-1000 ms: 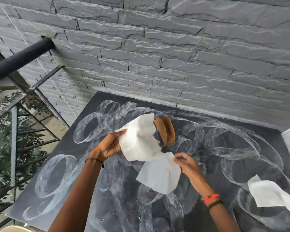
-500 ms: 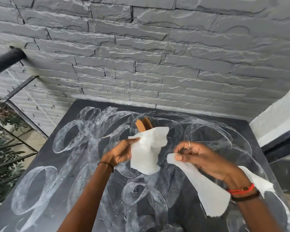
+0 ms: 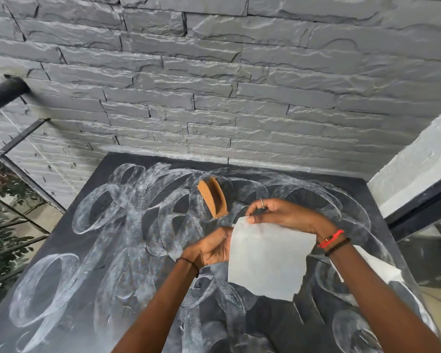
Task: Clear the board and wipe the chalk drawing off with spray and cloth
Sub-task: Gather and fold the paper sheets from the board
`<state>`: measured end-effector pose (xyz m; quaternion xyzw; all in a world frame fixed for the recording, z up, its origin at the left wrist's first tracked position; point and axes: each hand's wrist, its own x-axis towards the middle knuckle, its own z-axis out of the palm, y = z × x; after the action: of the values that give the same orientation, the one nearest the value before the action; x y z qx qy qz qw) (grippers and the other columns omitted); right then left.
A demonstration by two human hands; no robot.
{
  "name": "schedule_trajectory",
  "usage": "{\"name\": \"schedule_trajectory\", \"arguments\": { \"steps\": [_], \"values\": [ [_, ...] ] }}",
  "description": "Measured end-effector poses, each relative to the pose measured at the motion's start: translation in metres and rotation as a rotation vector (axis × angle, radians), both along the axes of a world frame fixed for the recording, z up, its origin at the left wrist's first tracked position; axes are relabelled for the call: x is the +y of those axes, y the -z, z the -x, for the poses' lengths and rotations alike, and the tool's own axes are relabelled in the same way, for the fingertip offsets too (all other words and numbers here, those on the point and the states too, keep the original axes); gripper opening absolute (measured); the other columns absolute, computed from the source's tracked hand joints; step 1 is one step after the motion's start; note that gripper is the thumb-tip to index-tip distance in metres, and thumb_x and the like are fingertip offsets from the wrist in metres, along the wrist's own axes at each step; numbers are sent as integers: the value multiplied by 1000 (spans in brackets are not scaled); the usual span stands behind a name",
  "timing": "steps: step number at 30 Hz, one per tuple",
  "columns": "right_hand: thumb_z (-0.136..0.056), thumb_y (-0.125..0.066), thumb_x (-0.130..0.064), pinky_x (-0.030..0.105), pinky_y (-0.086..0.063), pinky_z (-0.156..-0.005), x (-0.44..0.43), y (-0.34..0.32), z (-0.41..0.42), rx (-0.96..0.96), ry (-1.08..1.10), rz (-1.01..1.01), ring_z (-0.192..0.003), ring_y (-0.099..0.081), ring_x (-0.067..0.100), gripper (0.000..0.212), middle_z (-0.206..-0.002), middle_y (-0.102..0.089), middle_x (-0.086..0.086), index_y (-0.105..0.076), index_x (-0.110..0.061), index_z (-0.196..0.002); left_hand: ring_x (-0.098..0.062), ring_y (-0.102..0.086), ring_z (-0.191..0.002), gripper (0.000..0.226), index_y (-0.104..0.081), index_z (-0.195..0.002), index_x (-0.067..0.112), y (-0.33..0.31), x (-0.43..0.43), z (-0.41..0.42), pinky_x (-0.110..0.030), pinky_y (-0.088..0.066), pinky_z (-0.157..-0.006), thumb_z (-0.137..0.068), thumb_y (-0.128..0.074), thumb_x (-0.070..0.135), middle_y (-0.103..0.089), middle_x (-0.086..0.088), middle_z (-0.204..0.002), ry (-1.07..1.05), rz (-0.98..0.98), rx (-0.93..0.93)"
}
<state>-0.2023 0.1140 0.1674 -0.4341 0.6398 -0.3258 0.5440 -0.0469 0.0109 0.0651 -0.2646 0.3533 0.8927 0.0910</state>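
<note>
A black board (image 3: 69,235) covered in white chalk loops (image 3: 127,200) leans against a grey stone wall. My right hand (image 3: 283,215) pinches the top corner of a white paper sheet (image 3: 267,261) in front of the board's middle. My left hand (image 3: 210,250) grips the sheet's left edge, its fingers hidden behind the paper. A brown folded piece (image 3: 213,200) sticks to the board just above my hands. A second white sheet (image 3: 382,273) lies against the board's right side, partly hidden by my right forearm.
The grey stone wall (image 3: 214,85) rises behind the board. A black handrail (image 3: 3,94) and a glass railing with plants behind it (image 3: 8,225) stand at the left. A white pillar with a dark frame (image 3: 415,174) is at the right.
My hands have come together: the two sheets they held apart now overlap as one flat piece. The brown piece, half covered before, shows fully above my hands.
</note>
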Motion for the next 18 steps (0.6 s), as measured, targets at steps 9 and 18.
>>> {"name": "schedule_trajectory", "arguments": {
  "steps": [9, 18],
  "values": [
    [-84, -67, -20, 11, -44, -77, -5, 32, 30, 193, 98, 31, -82, -59, 4, 14, -91, -65, -5, -66, -11, -95, -29, -67, -107, 73, -66, -122, 7, 2, 13, 9, -46, -45, -102, -95, -27, 63, -68, -16, -119, 7, -73, 73],
    [-91, -57, -14, 16, -42, -40, 32, 48, 91, 212, 656, 116, -41, -53, 4, 13, -75, -62, 12, -60, -3, -99, -27, -73, -91, 25, -67, -113, -4, 0, 19, 19, -41, -58, -86, -91, -60, 3, -72, -20, -109, -64, 1, -16]
  ]
}}
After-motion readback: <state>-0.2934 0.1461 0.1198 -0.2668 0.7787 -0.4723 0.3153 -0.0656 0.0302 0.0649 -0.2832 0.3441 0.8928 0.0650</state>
